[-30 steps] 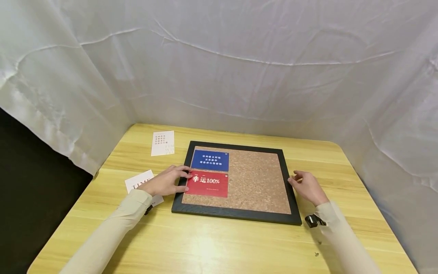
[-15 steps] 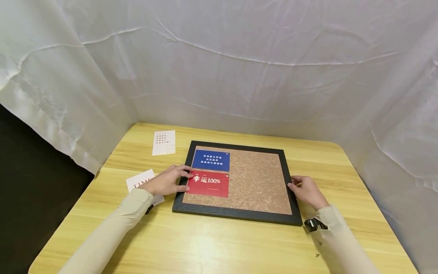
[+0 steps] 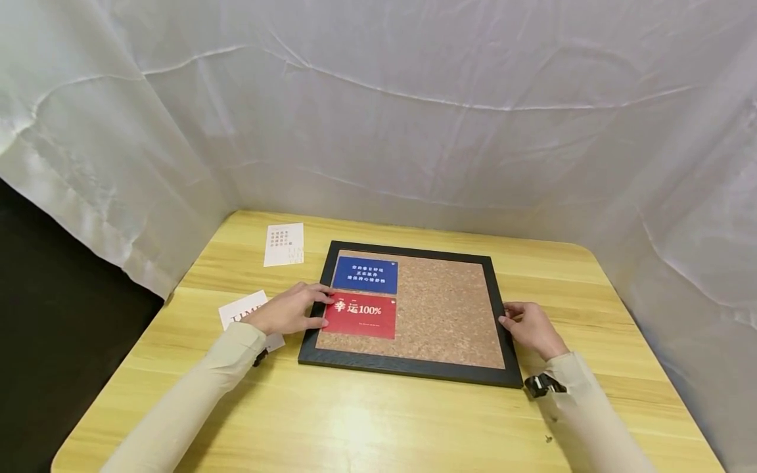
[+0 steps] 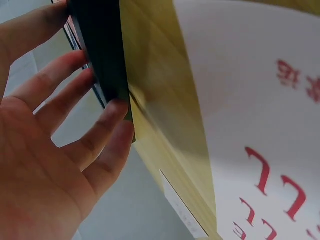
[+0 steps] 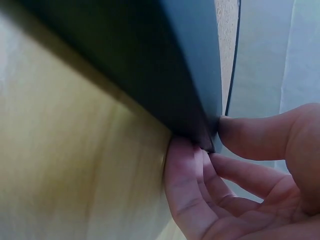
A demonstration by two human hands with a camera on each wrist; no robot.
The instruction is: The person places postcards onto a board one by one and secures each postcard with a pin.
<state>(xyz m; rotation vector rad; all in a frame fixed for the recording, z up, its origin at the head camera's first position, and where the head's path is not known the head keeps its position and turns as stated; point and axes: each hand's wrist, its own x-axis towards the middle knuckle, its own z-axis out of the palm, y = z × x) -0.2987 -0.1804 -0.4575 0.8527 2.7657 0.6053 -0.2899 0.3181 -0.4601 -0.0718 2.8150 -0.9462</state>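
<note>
A cork board (image 3: 446, 312) with a black frame (image 3: 408, 369) lies on the wooden table. On its left part a blue card (image 3: 367, 274) sits above a red card (image 3: 361, 322), each with a small light dot, perhaps a pin, near its upper right corner. My left hand (image 3: 290, 309) rests over the board's left edge, its fingertips at the red card's left side. In the left wrist view that hand's (image 4: 55, 125) fingers are spread and fairly straight along the frame. My right hand (image 3: 532, 328) pinches the right edge; the right wrist view shows thumb above and fingers (image 5: 187, 175) curled against the side.
A white card (image 3: 284, 244) lies at the table's back left. Another white card with red print (image 3: 244, 306) lies partly under my left forearm. A small pin-like piece (image 3: 548, 439) sits near my right sleeve. White cloth (image 3: 378, 118) hangs behind the table.
My right hand has moved slightly down and closed from beside the frame onto its right edge. The left hand stays in place. The whole view has shifted a little.
</note>
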